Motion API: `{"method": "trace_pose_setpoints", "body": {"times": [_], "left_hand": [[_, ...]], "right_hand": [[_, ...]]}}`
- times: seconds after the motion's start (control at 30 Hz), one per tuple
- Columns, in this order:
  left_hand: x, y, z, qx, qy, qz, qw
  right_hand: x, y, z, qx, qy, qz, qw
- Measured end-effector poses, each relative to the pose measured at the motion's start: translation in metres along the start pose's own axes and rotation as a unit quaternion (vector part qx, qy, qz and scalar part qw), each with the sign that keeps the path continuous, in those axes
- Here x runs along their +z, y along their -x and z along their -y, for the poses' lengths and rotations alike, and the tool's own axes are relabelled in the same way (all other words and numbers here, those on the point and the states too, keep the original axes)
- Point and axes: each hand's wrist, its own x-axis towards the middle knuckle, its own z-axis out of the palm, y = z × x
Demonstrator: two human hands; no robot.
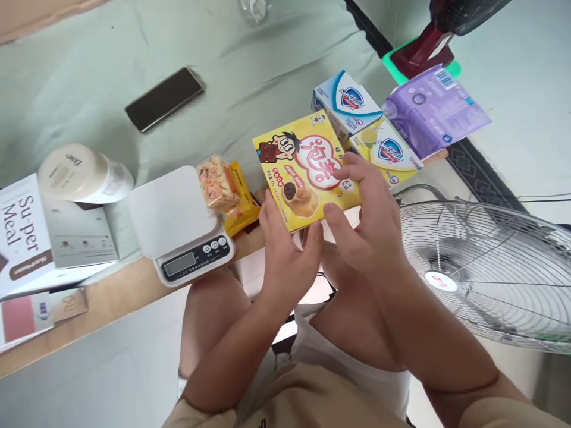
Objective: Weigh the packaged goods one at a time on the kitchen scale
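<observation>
A yellow snack box (pixel 297 178) with a cartoon figure and a filled puff printed on it is tilted up in front of me. My left hand (pixel 289 249) grips its lower left edge, thumb at the bottom. On the box's right side, my right hand (pixel 368 208) has its fingers on the front face and edge. Left of the box lie wrapped snacks (pixel 218 184) and a yellow packet (pixel 243 208). They rest beside a white kitchen scale (pixel 176 214) with a dark display panel. Behind the box are a blue-and-white soap box (pixel 348 101) and a yellow-and-white soap box (pixel 388 148).
A purple packet (pixel 435 110) lies right of the soap boxes. A black phone (pixel 165 99) rests on the green cloth (pixel 267 77). Far left are a Dove tub (pixel 80 172) and a "Su-per Meal" box (pixel 22 232). A wire-caged fan (pixel 486 273) stands close to my right arm.
</observation>
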Motion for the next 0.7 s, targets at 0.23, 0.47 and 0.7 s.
{"method": "trace_pose_setpoints", "body": {"times": [0.23,0.47,0.7], "left_hand": [[-0.001,0.009,-0.002,-0.024,0.020,0.044,0.999],[-0.014,0.019,-0.006,0.048,-0.119,0.021,0.992],[-0.015,0.010,-0.010,0.005,-0.101,0.077,0.992]], "right_hand": [[0.011,0.000,0.007,-0.017,0.005,-0.013,1.000],[0.000,0.004,0.032,0.069,0.034,0.008,0.997],[-0.008,-0.004,0.035,0.219,0.067,0.173,0.958]]}}
